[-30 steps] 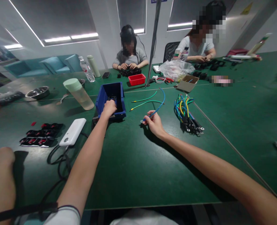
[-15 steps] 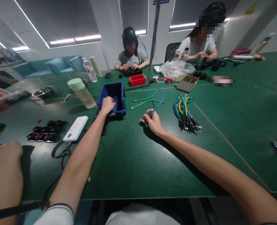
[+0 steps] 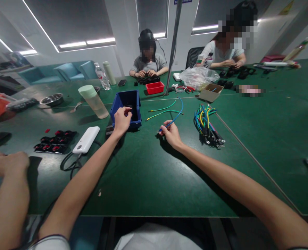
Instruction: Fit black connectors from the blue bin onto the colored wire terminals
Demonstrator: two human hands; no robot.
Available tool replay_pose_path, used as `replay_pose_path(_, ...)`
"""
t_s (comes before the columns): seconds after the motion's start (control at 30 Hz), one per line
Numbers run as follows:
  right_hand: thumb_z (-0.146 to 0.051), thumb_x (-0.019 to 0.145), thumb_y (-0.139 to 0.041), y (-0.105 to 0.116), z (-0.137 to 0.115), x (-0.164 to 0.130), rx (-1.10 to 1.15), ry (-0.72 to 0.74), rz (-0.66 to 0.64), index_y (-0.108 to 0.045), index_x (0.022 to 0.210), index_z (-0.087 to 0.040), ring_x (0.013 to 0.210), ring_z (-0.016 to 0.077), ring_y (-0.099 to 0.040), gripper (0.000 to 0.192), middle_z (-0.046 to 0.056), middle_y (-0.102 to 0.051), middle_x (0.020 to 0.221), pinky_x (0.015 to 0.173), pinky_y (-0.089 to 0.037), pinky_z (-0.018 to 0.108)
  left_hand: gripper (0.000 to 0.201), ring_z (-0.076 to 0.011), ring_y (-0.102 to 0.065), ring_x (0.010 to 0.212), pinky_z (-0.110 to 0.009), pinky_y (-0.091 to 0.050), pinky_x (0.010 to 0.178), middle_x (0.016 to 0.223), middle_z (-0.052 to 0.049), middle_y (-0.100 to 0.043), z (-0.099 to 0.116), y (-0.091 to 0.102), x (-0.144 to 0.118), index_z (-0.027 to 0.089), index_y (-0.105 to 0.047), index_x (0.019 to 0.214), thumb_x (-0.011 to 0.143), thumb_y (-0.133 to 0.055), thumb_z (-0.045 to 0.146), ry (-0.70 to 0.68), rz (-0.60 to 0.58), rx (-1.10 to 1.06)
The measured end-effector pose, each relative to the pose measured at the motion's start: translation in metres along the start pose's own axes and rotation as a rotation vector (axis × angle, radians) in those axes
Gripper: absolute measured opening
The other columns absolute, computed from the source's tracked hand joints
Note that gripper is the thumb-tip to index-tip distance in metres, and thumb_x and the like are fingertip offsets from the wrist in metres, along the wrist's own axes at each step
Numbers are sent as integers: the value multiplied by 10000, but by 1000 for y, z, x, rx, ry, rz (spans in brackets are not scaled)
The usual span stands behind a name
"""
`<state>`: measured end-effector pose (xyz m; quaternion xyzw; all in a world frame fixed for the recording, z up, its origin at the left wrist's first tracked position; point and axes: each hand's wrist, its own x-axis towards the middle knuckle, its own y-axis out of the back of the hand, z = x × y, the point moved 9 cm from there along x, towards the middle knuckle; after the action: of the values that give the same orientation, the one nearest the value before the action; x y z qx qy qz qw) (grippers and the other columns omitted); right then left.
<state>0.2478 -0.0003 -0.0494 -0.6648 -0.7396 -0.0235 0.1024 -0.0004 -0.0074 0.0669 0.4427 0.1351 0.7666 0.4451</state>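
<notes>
My right hand (image 3: 171,134) pinches a blue wire (image 3: 179,113) near its ring terminal, just above the table. The wire's free end curves up and away from me. Over the front edge of the blue bin (image 3: 136,119) is my left hand (image 3: 122,121), its thumb and fingers curled together. Whatever they hold, if anything, is too small to make out. Small dark pieces lie inside the bin, partly hidden by that hand. Between the bin and the blue wire rest two green wires (image 3: 164,111) with yellow ends. To the right sits a bundle of coloured wires (image 3: 208,125) with ring terminals.
Left of my left arm are a white power bank (image 3: 86,139) with a cable and black-and-red packs (image 3: 56,141). A bottle (image 3: 92,101) stands beside the bin. Behind are a red tray (image 3: 155,88), a cardboard box (image 3: 210,93) and a pole (image 3: 174,48). A co-worker's arm (image 3: 11,180) reaches in from the left.
My left hand has drawn back and up from inside the blue bin to its front edge. My right hand keeps the blue wire in about the same place.
</notes>
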Motion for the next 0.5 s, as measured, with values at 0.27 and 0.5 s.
replay_pose_path(0.27,-404,751,-623,1,0,1,4,-20,4,-423,950,-230,566,122,-609,331,-48,-586,706,528,-485,260,160,-162,-613,814,-273,-486,720,901,-51,-656,34,-10,-60,174,-684,905,837,-590,284,-90,-5,-214)
replay_pose_path(0.5,-397,753,-619,0,-3,0,19,-35,1,-420,956,-233,571,122,-612,328,-47,-595,720,542,-495,266,117,-161,-631,760,-283,-500,726,833,-40,-682,25,-42,-87,205,-719,868,797,-648,265,-74,-186,-251)
